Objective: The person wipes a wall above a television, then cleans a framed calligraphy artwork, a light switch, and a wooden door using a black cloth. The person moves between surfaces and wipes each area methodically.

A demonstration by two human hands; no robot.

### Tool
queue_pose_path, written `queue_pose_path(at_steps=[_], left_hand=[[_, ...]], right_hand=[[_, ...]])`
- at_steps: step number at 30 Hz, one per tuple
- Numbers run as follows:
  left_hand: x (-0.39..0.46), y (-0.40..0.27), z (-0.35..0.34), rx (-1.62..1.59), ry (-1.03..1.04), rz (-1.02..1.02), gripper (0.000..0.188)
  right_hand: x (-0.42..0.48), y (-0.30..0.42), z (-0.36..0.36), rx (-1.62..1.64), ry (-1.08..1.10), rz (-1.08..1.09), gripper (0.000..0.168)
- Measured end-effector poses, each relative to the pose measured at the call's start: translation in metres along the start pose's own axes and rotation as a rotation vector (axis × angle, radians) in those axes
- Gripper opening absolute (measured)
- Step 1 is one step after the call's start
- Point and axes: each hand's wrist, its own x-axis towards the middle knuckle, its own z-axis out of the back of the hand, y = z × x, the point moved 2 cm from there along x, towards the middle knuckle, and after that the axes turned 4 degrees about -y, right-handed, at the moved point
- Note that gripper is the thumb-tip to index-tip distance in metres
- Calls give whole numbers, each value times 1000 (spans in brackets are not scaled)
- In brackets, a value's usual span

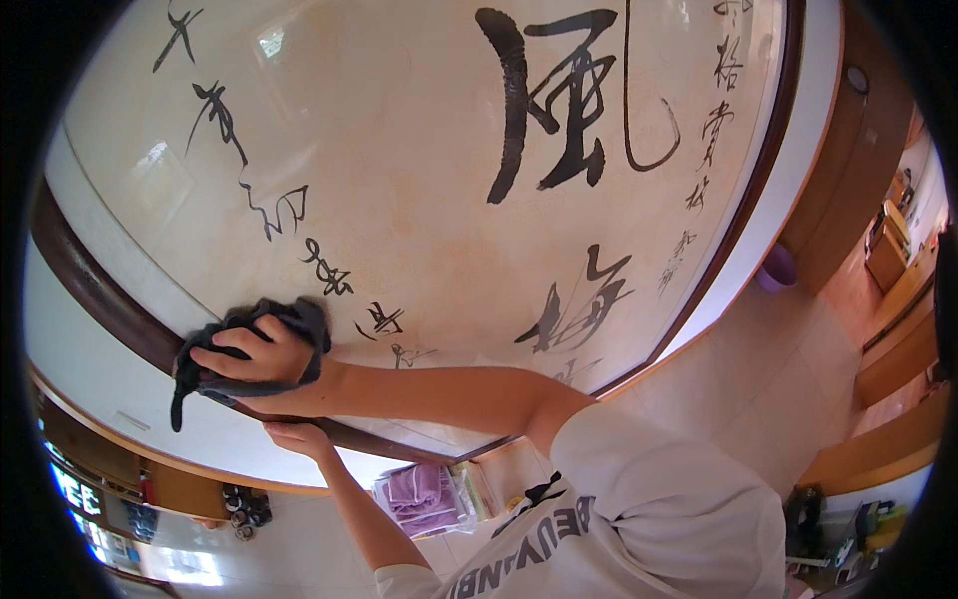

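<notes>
My right hand (262, 352) presses a bunched dark grey cloth (303, 318) against the dark wooden frame (97, 262) and the edge of the glossy panel it surrounds. Part of the cloth wraps over the back of this hand, and one end hangs down past the frame. Large black brush calligraphy (516, 105) covers the pale panel (419, 187), which reflects window light. Just below the cloth, my left hand (299, 438) touches the frame's outer edge with its fingers. Whether those fingers curl around behind the frame cannot be seen.
Folded purple towels (419, 494) lie below the frame, beside plastic-wrapped items. A purple bucket (777, 268) stands on the tiled floor (711, 389) at right. Shoes (245, 511) sit by a wooden cabinet (183, 490) at lower left. Assorted items (846, 531) fill the lower right.
</notes>
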Motion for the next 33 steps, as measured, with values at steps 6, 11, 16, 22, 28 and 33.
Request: queue_pose_path(at_steps=[6, 11, 16, 22, 28, 33], left_hand=[[-2, 9, 0, 98, -22, 38, 64], [2, 14, 5, 102, -67, 39, 64], [1, 22, 12, 271, -91, 69, 58], [-8, 57, 12, 259, -48, 285, 55], [-4, 10, 8, 149, -61, 72, 62], [-1, -7, 4, 30, -15, 67, 67]], right_hand=[[-9, -74, 106, -163, 0, -148, 36], [-40, -195, 264, -309, -86, -490, 42], [-47, -303, 421, -869, -278, -316, 35], [-83, -284, 415, -768, -549, -566, 41], [-147, -134, 239, -839, -150, -574, 42], [-163, -10, 96, -137, 226, -620, 50]])
